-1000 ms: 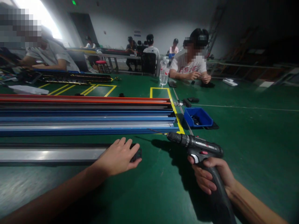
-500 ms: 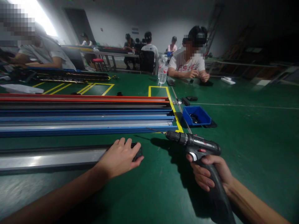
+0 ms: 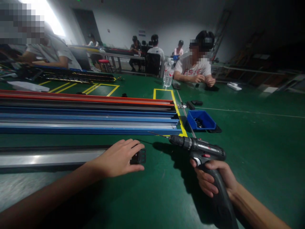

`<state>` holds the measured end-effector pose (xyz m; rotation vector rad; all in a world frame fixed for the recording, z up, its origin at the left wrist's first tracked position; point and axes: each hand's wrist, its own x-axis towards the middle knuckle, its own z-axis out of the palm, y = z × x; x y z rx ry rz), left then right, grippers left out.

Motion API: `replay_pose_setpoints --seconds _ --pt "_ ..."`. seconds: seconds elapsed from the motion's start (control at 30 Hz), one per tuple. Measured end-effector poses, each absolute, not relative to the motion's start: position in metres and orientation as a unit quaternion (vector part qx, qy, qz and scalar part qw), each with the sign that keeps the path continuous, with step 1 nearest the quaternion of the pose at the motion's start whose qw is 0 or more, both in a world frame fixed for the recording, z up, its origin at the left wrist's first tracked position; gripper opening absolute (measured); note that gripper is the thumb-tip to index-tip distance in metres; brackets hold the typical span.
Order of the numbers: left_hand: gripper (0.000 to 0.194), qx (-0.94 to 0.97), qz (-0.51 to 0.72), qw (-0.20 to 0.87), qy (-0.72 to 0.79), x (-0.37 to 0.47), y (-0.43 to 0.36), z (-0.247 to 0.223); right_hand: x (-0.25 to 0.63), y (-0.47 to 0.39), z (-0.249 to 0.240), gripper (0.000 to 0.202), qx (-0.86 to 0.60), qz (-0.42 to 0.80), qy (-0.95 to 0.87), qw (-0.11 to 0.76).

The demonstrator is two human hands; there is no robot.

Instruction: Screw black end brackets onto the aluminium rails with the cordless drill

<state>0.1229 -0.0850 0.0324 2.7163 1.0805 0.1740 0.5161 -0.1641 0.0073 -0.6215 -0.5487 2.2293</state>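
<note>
My right hand (image 3: 212,181) is wrapped round the handle of a black cordless drill (image 3: 197,148), with a finger by its trigger. The drill's long thin bit points left, above the table. My left hand (image 3: 121,157) lies over the right end of a silver-and-black metal rail (image 3: 52,157), fingers across the top and thumb on the near side. A black end cap (image 3: 138,156) sticks out of the rail's end past my fingers. Part of the cap and the rail's end are hidden under my palm.
Beyond the rail lie long blue rails (image 3: 85,129) and an orange rail (image 3: 83,97). Past their ends sit a blue parts bin (image 3: 202,122) with small dark parts and a water bottle (image 3: 168,74). A person (image 3: 194,68) sits across the green table; another is at far left.
My left hand has slid slightly back along the rail, and its fingers lie flatter, showing more of the end cap. The view has shifted slightly. My right hand keeps holding the drill.
</note>
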Motion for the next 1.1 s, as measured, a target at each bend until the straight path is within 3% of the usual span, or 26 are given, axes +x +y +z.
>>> replay_pose_setpoints --seconds 0.2,0.63,1.1 --pt "0.052 0.929 0.076 0.146 0.330 0.121 -0.081 0.037 0.524 -0.163 0.015 0.039 -0.269 0.853 -0.247 0.372" --pt "0.064 0.916 0.030 0.175 0.359 0.117 -0.077 0.041 0.526 -0.161 0.019 0.039 -0.255 0.850 -0.276 0.370" --pt "0.058 0.917 0.058 0.188 0.348 0.106 -0.076 0.041 0.524 -0.168 0.017 0.037 -0.241 0.882 -0.256 0.314"
